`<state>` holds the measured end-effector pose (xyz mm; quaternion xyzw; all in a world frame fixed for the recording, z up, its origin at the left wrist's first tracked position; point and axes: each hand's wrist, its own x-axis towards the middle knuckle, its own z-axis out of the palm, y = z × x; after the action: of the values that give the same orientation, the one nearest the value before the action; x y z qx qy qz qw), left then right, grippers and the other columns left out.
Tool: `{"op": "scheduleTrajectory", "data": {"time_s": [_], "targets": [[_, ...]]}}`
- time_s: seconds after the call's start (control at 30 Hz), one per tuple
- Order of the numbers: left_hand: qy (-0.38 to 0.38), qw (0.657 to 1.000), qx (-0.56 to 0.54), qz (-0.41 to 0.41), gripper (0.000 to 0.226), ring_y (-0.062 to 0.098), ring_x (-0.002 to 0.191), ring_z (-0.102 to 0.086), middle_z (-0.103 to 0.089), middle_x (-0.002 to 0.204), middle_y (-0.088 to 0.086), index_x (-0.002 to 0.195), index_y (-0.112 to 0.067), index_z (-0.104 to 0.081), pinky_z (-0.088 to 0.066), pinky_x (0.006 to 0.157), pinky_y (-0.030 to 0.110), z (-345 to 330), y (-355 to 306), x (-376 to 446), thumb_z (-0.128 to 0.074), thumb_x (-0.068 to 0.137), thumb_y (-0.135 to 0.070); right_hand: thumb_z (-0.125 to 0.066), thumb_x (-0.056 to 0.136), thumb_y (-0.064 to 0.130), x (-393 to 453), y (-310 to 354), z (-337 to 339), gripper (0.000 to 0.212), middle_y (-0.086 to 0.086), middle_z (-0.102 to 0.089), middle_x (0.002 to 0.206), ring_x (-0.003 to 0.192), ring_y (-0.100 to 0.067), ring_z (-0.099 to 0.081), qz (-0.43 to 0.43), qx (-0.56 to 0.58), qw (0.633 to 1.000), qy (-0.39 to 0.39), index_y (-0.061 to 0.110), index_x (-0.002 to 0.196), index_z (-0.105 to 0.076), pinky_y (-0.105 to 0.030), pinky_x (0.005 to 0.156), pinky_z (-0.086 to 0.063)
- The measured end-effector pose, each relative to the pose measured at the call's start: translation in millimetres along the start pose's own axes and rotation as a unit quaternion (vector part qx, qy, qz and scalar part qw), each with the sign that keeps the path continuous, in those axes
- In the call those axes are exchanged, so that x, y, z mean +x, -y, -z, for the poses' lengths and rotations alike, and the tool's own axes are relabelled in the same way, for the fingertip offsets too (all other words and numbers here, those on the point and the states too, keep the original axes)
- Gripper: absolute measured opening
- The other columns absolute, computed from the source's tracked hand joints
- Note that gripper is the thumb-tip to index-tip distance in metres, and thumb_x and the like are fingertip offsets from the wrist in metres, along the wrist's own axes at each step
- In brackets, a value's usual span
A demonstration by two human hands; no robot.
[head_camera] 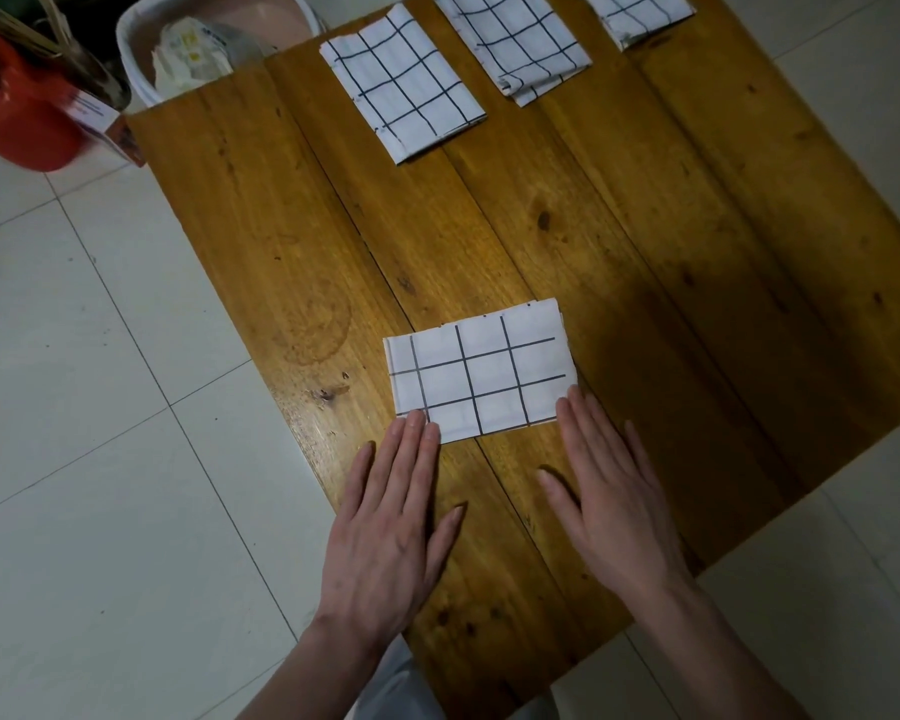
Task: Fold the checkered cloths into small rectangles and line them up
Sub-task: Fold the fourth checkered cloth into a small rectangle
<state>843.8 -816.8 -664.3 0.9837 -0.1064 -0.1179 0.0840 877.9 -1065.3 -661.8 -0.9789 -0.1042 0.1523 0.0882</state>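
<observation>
A white cloth with a black grid, folded into a small rectangle (481, 371), lies flat near the front of the wooden table (292, 241). My left hand (393, 527) lies flat with straight fingers, its fingertips touching the cloth's near left corner. My right hand (611, 491) is flat too, fingertips at the cloth's near right corner. Three more folded checkered cloths sit in a row along the far edge: one at the left (404, 83), one in the middle (515, 41), one at the right (640, 15), partly cut off by the frame.
A white tub (141, 70) holding packets and a pink basin stands beyond the table's far left corner. A red container (19, 111) is at the upper left. Pale floor tiles (100, 407) surround the table.
</observation>
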Motion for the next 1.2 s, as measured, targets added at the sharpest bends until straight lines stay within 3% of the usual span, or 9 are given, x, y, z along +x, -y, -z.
{"op": "scheduleTrajectory", "data": {"time_s": [0.33, 0.43, 0.57, 0.67, 0.77, 0.87, 0.97, 1.2], "targets": [[-0.032, 0.999, -0.028, 0.017, 0.068, 0.026, 0.163, -0.007, -0.014, 0.175, 0.004, 0.167, -0.015, -0.018, -0.020, 0.128, 0.054, 0, 8, -4, -0.034, 0.109, -0.048, -0.018, 0.110, 0.059, 0, 2, -2, 0.071, 0.007, 0.000, 0.176, 0.162, -0.009, 0.000, -0.003, 0.022, 0.999, -0.023, 0.022, 0.168, -0.004, -0.042, 0.130, -0.005], [-0.045, 0.998, -0.048, 0.018, 0.064, 0.026, 0.163, -0.009, -0.018, 0.175, 0.004, 0.166, -0.015, -0.024, -0.019, 0.129, 0.053, 1, 8, -2, -0.034, 0.110, -0.045, -0.024, 0.110, 0.055, 1, 5, 2, 0.067, 0.006, -0.012, 0.176, 0.161, -0.010, -0.009, -0.008, 0.041, 0.998, -0.044, 0.022, 0.167, -0.018, -0.047, 0.130, -0.011], [-0.052, 0.998, -0.045, 0.003, 0.062, 0.024, 0.162, -0.011, -0.023, 0.173, 0.004, 0.163, -0.013, -0.033, -0.015, 0.130, 0.052, 9, 11, 6, -0.033, 0.111, -0.045, -0.036, 0.108, 0.048, 15, 8, 15, 0.053, -0.002, -0.048, 0.157, 0.146, -0.020, -0.044, -0.015, 0.059, 0.994, -0.094, 0.016, 0.147, -0.054, -0.049, 0.127, -0.024], [-0.051, 0.997, -0.038, -0.034, 0.059, 0.025, 0.162, -0.014, -0.027, 0.172, 0.004, 0.160, -0.013, -0.039, -0.015, 0.129, 0.054, 13, 25, 13, -0.030, 0.112, -0.045, -0.055, 0.106, 0.032, 34, 11, 26, 0.039, -0.006, -0.055, 0.147, 0.136, -0.023, -0.050, -0.026, 0.099, 0.985, -0.140, 0.012, 0.138, -0.060, -0.055, 0.119, -0.037], [-0.041, 0.995, -0.026, -0.091, 0.059, 0.025, 0.162, -0.015, -0.028, 0.171, 0.003, 0.158, -0.011, -0.043, -0.019, 0.128, 0.057, 17, 44, 19, -0.029, 0.112, -0.046, -0.070, 0.097, 0.022, 56, 14, 35, 0.045, -0.008, -0.057, 0.146, 0.134, -0.023, -0.048, 0.008, 0.111, 0.980, -0.164, 0.008, 0.139, -0.059, -0.046, 0.114, -0.041], [-0.042, 0.990, -0.018, -0.135, 0.057, 0.023, 0.161, -0.017, -0.033, 0.170, 0.002, 0.155, -0.012, -0.049, -0.017, 0.129, 0.055, 24, 60, 28, -0.031, 0.112, -0.045, -0.076, 0.093, 0.032, 74, 22, 43, 0.058, -0.005, -0.058, 0.143, 0.132, -0.023, -0.050, 0.009, 0.111, 0.987, -0.115, 0.011, 0.143, -0.057, -0.037, 0.108, -0.039], [-0.049, 0.987, -0.036, -0.146, 0.054, 0.022, 0.160, -0.021, -0.045, 0.163, 0.002, 0.147, -0.012, -0.056, -0.016, 0.129, 0.055, 31, 65, 39, -0.032, 0.112, -0.045, -0.078, 0.089, 0.043, 81, 32, 47, 0.067, -0.004, -0.058, 0.137, 0.125, -0.025, -0.051, -0.030, 0.091, 0.994, -0.055, 0.016, 0.146, -0.054, -0.039, 0.099, -0.043], [-0.073, 0.991, -0.105, -0.042, 0.045, 0.023, 0.158, -0.026, -0.053, 0.154, 0.003, 0.136, -0.015, -0.059, -0.019, 0.128, 0.053, 32, 30, 55, -0.038, 0.111, -0.045, -0.072, 0.094, 0.044, 70, 55, 57, 0.053, 0.000, -0.061, 0.127, 0.116, -0.022, -0.055, -0.147, 0.144, 0.979, 0.008, 0.023, 0.137, -0.051, -0.041, 0.095, -0.049]]}}
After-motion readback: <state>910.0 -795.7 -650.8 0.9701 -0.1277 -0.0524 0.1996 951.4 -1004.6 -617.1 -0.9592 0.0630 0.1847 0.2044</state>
